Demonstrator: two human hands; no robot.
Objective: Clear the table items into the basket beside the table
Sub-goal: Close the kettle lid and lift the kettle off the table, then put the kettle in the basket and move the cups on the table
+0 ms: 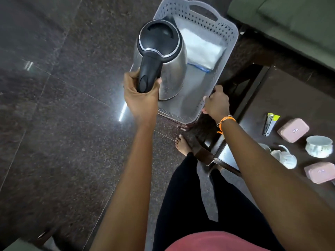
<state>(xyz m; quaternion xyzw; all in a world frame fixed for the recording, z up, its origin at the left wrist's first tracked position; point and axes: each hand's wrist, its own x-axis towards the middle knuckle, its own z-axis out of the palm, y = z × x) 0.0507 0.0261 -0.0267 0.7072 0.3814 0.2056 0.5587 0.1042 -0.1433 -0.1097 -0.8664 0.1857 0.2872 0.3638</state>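
I see my left hand (140, 96) wrapped tight around the black handle of a steel kettle (161, 57), fingers curled under the grip and thumb along its side. The kettle hangs upright over the near half of the basket (230, 33); whether its base touches the basket floor I cannot tell. Its black lid is shut.

My right hand (215, 104) is closed on the basket's near right rim, fingers hooked over the edge. An orange thread and a beaded band (225, 120) sit on that wrist.

The basket is pale grey plastic with perforated walls and a cut-out handle at the far end. It stands on the dark stone floor (54, 105), just beside the left end of the dark wooden surface (290, 98). Inside, toward the far end, lies a white folded packet (201, 49) with a blue edge, partly hidden behind the kettle.

On the surface, well apart from the basket, I can see a stapler (270, 124) with a yellow-green label, a pink box (292, 130) just beside it, a round white lidded container (319, 146), a white cup (285, 157) lying tipped, and a second pink box (320, 172) at the near right edge.

A bare foot (183, 145) rests on the floor below the basket.
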